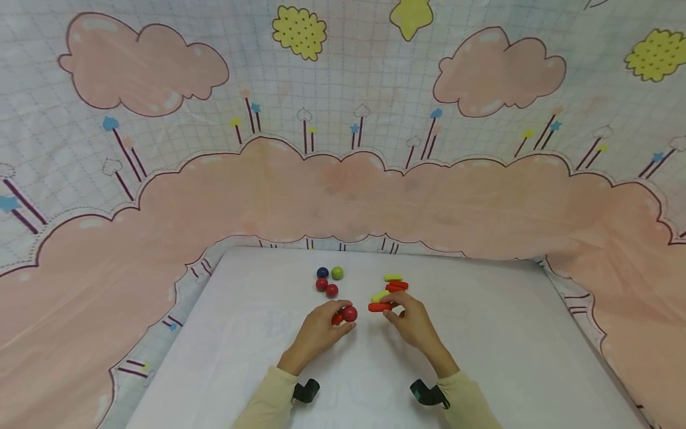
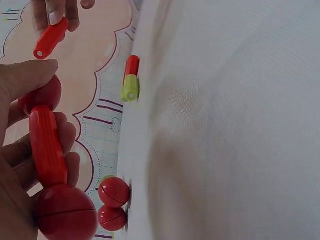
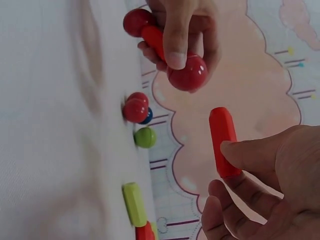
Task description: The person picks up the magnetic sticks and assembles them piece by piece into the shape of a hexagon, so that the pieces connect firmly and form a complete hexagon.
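Head view: above the bench, the left hand grasps a red dumbbell, and the right hand pinches a faceted red rod, with a small gap between. Level, matched hands would likely ease alignment. Both forearms slant inward; 4 loose balls and several spare rods lie beyond.

Left wrist view: the fingers curl round the dumbbell's middle, the thumb against 1 ball; that support should limit twisting at its 2 joints.

Right wrist view: thumb and fingers pinch the rod's lower half, leaving 1 end bare, probably useful for neat end-on contact.
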